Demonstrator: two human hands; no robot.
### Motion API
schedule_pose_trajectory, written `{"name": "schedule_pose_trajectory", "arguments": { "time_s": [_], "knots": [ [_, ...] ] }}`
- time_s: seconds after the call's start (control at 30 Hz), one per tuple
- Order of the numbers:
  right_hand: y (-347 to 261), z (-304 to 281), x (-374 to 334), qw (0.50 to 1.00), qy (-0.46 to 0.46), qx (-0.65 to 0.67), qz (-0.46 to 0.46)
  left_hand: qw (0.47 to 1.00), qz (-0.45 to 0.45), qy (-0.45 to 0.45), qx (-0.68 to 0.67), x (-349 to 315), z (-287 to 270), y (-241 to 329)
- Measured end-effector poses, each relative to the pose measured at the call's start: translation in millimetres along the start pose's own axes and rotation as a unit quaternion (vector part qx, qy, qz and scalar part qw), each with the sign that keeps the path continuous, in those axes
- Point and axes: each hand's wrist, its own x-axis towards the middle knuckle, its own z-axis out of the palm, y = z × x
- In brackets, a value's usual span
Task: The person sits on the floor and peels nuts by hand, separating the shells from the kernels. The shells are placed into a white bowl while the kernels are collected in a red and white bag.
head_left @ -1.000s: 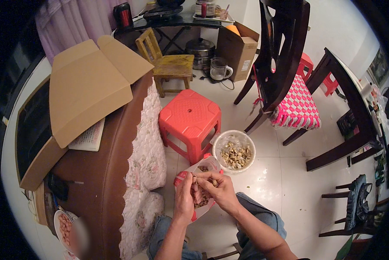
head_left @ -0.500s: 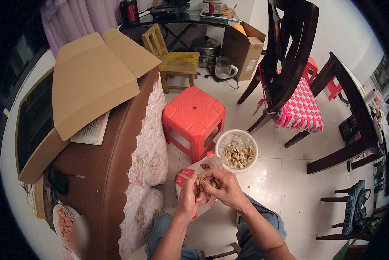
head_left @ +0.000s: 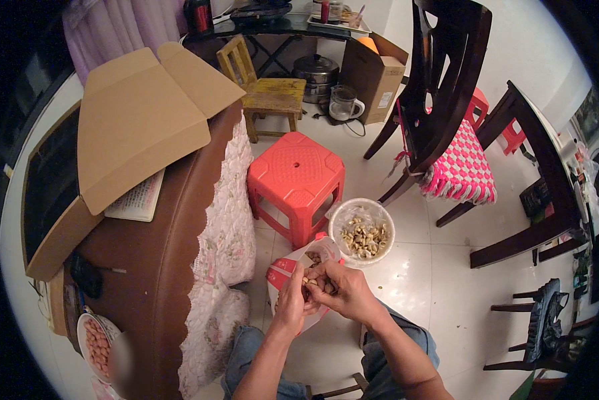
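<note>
Holding some nuts (head_left: 311, 283), the left hand (head_left: 290, 303) and the right hand (head_left: 347, 288) meet above a red-and-white bag (head_left: 282, 269). Their fingers are bent narrow around the nuts; which hand carries more, I cannot tell. A bin (head_left: 390, 230) with shells (head_left: 367, 240) stands near the stool's (head_left: 296, 170) front right corner.

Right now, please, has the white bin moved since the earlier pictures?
No: the white bin sits in the same place beside the red stool.
</note>
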Motion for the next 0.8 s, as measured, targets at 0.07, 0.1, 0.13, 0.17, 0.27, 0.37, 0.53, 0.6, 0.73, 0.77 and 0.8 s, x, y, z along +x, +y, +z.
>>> {"name": "schedule_pose_trajectory", "arguments": {
  "time_s": [0.07, 0.1, 0.13, 0.17, 0.27, 0.37, 0.53, 0.6, 0.73, 0.77, 0.8],
  "knots": [
    [0.0, -1.5, 0.1, 1.000, -0.010, -0.016, -0.015, 1.000, 0.001, 0.003, 0.015, 1.5, -2.7, -3.3],
    [-1.0, -4.2, 0.9, 0.999, -0.024, -0.031, -0.019, 1.000, 0.006, 0.002, 0.026, 4.3, -8.2, -8.6],
    [-1.8, -6.4, 1.7, 0.998, -0.037, -0.047, -0.023, 0.999, 0.011, 0.001, 0.038, 5.7, -11.0, -11.9],
    [-1.8, -9.3, 1.8, 0.998, -0.051, -0.040, -0.017, 0.998, 0.021, 0.028, 0.042, 5.2, -5.3, -13.1],
    [-4.5, -17.1, 1.3, 0.996, -0.084, -0.019, 0.007, 0.998, 0.019, 0.025, 0.053, 5.0, 3.6, -13.9],
    [-8.9, -20.4, 1.0, 0.994, -0.102, 0.001, 0.033, 0.995, -0.007, -0.071, 0.071, 6.8, -12.6, -11.3],
    [-1.8, -21.9, 0.9, 0.993, -0.115, 0.026, 0.020, 0.993, -0.020, -0.035, 0.111, -4.0, 4.5, 0.5],
    [-6.4, -21.5, 2.0, 0.993, -0.117, 0.013, 0.019, 0.993, -0.017, -0.007, 0.116, -4.1, 7.6, 0.6],
    [-6.5, -22.3, 0.8, 0.994, -0.095, 0.023, 0.052, 0.994, -0.049, -0.058, 0.076, -3.9, 1.6, 1.0],
    [-5.9, -22.8, 0.7, 0.994, -0.093, 0.015, 0.048, 0.994, -0.049, -0.066, 0.067, -3.4, 2.5, 1.1],
    [-5.4, -23.1, 0.8, 0.995, -0.091, 0.006, 0.044, 0.994, -0.048, -0.075, 0.058, -2.6, 4.3, 1.7]
  ]
}}
